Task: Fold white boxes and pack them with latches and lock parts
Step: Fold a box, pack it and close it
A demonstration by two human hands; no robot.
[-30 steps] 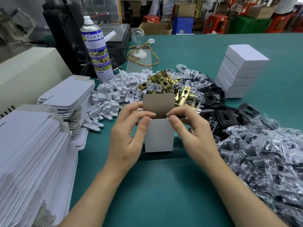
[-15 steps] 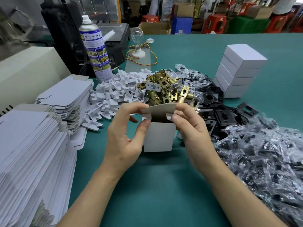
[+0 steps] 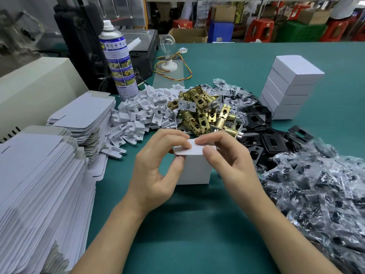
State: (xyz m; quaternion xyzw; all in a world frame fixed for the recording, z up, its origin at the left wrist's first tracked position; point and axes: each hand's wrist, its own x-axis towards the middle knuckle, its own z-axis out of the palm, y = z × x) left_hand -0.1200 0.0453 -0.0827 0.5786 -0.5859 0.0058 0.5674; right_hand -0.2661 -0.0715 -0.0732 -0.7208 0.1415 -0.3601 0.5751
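white box (image 3: pixel 194 169), upright on the green table (image 3: pixel 197 234), is pinched at its top by the left hand (image 3: pixel 156 171) and right hand (image 3: pixel 231 163).

Spray can (image 3: pixel 120 62), light bulb (image 3: pixel 167 43), green table (image 3: pixel 227 62).

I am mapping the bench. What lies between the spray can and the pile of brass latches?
In the head view, a heap of small white inserts lies between the spray can and the brass latches.

White box (image 3: pixel 194 169), teal table (image 3: pixel 197 224), brass-gold latches (image 3: pixel 199 113), black plates (image 3: pixel 256 120), blue-labelled spray can (image 3: pixel 118 62)
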